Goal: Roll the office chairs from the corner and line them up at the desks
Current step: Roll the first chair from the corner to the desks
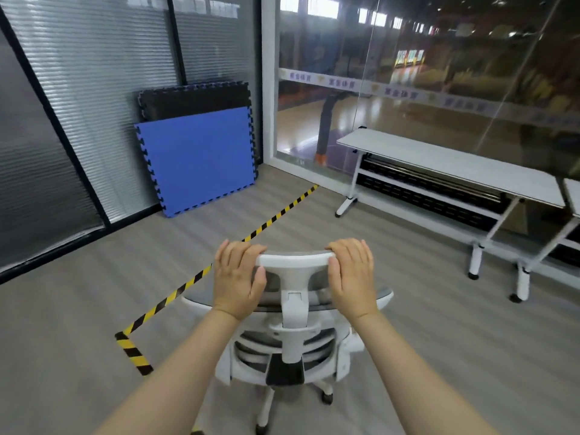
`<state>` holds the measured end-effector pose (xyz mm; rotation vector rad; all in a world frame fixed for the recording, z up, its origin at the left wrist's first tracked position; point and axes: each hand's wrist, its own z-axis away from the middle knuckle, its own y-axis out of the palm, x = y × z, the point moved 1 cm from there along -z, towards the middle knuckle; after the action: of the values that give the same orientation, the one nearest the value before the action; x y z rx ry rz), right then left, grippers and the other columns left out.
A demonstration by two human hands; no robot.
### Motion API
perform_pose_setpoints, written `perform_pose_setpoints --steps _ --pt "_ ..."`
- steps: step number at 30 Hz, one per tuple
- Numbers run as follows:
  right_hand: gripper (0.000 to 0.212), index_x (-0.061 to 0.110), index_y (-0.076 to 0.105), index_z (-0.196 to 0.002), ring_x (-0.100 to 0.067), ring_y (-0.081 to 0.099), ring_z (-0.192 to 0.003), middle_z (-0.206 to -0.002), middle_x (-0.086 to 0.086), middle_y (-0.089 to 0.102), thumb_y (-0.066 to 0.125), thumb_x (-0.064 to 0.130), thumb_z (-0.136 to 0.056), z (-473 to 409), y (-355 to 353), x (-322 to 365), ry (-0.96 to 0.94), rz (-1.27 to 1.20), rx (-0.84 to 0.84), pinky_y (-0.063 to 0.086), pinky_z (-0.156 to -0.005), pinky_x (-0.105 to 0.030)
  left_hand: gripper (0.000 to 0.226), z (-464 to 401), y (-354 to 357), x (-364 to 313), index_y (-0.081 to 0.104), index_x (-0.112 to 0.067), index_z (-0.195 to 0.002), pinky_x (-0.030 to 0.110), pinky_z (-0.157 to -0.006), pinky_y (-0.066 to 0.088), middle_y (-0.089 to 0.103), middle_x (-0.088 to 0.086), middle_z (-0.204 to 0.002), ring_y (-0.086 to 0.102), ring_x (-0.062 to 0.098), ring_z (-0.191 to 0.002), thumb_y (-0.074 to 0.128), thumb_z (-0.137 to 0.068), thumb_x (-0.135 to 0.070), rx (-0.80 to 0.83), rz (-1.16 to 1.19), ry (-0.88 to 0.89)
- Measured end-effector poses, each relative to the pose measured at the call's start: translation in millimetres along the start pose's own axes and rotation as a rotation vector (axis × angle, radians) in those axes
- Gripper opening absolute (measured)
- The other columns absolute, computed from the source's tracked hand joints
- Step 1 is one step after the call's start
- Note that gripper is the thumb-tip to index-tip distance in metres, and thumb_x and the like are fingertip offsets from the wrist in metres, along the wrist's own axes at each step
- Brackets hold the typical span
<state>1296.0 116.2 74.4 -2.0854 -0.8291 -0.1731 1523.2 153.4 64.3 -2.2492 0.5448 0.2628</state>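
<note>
White-framed grey-mesh office chair on grey floor, well short of long white desk. Left hand, right hand both grip headrest. Risk: high push tips chair; casters snag on yellow-black floor tape.

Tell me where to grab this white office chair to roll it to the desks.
Grip the headrest of the white office chair from behind, one hand at each end, as the left hand and right hand do now: the bar is wide, high and turned toward you.
</note>
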Motion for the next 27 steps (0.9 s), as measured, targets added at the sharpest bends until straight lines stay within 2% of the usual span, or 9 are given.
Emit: perform_pose_setpoints --steps 5,12,21,27 --pt "0.024 0.024 0.054 -0.102 -0.008 0.044 -0.106 -0.102 0.015 0.049 0.03 0.024 -0.096 -99 42 -53 0.061 0.049 0.065 0.019 -0.117 -0.041 0.032 -108 67 49 0.053 -0.021 -0.113 0.039 -0.113 0.02 0.052 -0.003 -0.106 0.048 0.021 -0.106 0.032 -0.092 -0.032 0.159 0.044 0.042" --pt "0.023 0.027 0.053 -0.106 -0.004 0.041 -0.111 -0.105 0.019 0.046 0.031 0.023 -0.1 -219 100 -131 0.119 0.028 0.095 0.005 -0.118 -0.029 0.031 -237 164 98 0.052 -0.023 -0.113 0.04 -0.116 0.016 0.05 -0.008 -0.107 0.045 0.016 -0.109 0.03 -0.094 -0.034 0.21 0.066 0.068" --pt "0.027 0.027 0.053 -0.108 -0.007 0.041 -0.114 -0.107 0.019 0.046 0.027 0.028 -0.099 -362 168 -241 0.126 0.044 0.044 0.007 -0.117 -0.03 0.031 -393 290 139 0.051 -0.024 -0.113 0.04 -0.117 0.011 0.046 -0.012 -0.107 0.042 0.013 -0.112 0.029 -0.093 -0.035 0.202 0.089 0.093" --pt "0.029 0.028 0.053 -0.113 -0.005 0.04 -0.115 -0.111 0.017 0.048 0.027 0.029 -0.101 -456 196 -325 0.095 0.061 0.064 0.014 -0.116 -0.035 0.027 -493 374 151 0.049 -0.028 -0.11 0.039 -0.117 0.012 0.043 -0.015 -0.105 0.041 0.009 -0.111 0.03 -0.094 -0.036 0.212 0.11 0.08"
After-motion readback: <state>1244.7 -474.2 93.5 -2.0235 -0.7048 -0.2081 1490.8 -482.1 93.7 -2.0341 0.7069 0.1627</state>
